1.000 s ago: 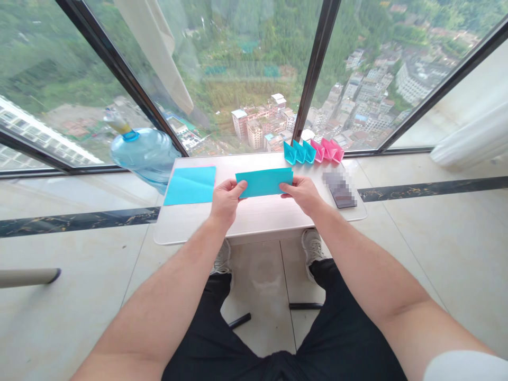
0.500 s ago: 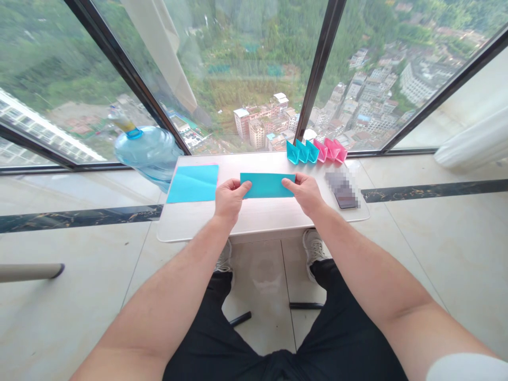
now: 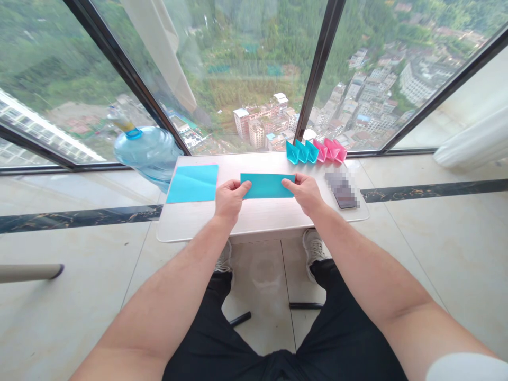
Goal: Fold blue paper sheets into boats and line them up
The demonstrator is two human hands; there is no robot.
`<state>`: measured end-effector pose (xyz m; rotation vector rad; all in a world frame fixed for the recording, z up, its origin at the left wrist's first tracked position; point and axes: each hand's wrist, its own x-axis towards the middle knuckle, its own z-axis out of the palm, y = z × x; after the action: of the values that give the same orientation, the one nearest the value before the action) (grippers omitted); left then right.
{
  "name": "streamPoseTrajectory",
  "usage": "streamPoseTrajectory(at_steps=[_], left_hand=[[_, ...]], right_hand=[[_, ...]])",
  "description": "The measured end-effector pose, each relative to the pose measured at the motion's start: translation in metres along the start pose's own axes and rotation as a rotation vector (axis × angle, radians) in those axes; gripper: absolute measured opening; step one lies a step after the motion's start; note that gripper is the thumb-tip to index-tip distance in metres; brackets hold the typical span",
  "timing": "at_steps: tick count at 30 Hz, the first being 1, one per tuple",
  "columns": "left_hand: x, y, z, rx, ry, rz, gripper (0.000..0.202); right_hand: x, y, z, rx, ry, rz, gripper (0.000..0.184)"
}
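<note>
A teal sheet of paper folded into a long rectangle (image 3: 266, 185) lies flat on the small white table (image 3: 254, 217). My left hand (image 3: 228, 200) pinches its left end, and my right hand (image 3: 306, 191) pinches its right end, thumbs on top. A stack of flat light-blue sheets (image 3: 193, 183) with a pink edge showing lies to the left of my left hand. At the table's far edge stand several folded paper pieces, teal ones (image 3: 301, 151) and pink ones (image 3: 330, 150), in a row.
A phone (image 3: 343, 190) lies on the table right of my right hand. A large blue water jug (image 3: 146, 152) lies on the floor by the window, left of the table. Glass walls with dark frames rise behind the table. My legs and shoes are beneath.
The folded teal paper has come down from slightly raised and tilted to flat on the table. Both hands kept hold of its ends. In the last half second nothing moved.
</note>
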<state>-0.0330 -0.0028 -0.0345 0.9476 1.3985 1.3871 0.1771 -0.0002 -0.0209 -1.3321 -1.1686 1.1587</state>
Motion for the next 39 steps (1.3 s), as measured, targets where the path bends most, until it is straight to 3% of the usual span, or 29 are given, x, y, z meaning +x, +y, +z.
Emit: streamPoseTrajectory(at_steps=[18, 22, 26, 28, 33, 36, 39], left_hand=[[-0.001, 0.001, 0.0, 0.005, 0.0, -0.005, 0.039], [-0.002, 0.004, 0.0, 0.05, -0.012, 0.038, 0.035], [-0.005, 0.009, 0.0, 0.177, -0.142, 0.069, 0.031], [-0.007, 0.011, 0.001, 0.235, -0.276, 0.047, 0.03], [-0.015, 0.017, 0.009, 0.316, -0.553, 0.014, 0.028], [-0.018, 0.02, 0.014, 0.379, -0.603, 0.034, 0.029], [-0.017, 0.021, 0.018, 0.367, -0.531, 0.054, 0.027]], right_hand=[[0.003, 0.006, 0.0, 0.035, -0.021, 0.006, 0.033], [0.005, 0.005, -0.003, -0.067, 0.034, -0.013, 0.033], [0.006, -0.004, -0.009, -0.284, 0.003, -0.15, 0.036], [0.005, -0.011, -0.01, -0.353, -0.098, -0.173, 0.032], [-0.004, -0.023, -0.006, -0.323, -0.388, -0.068, 0.025], [-0.008, -0.026, -0.001, -0.311, -0.418, -0.046, 0.019], [-0.008, -0.023, 0.003, -0.268, -0.323, -0.065, 0.018]])
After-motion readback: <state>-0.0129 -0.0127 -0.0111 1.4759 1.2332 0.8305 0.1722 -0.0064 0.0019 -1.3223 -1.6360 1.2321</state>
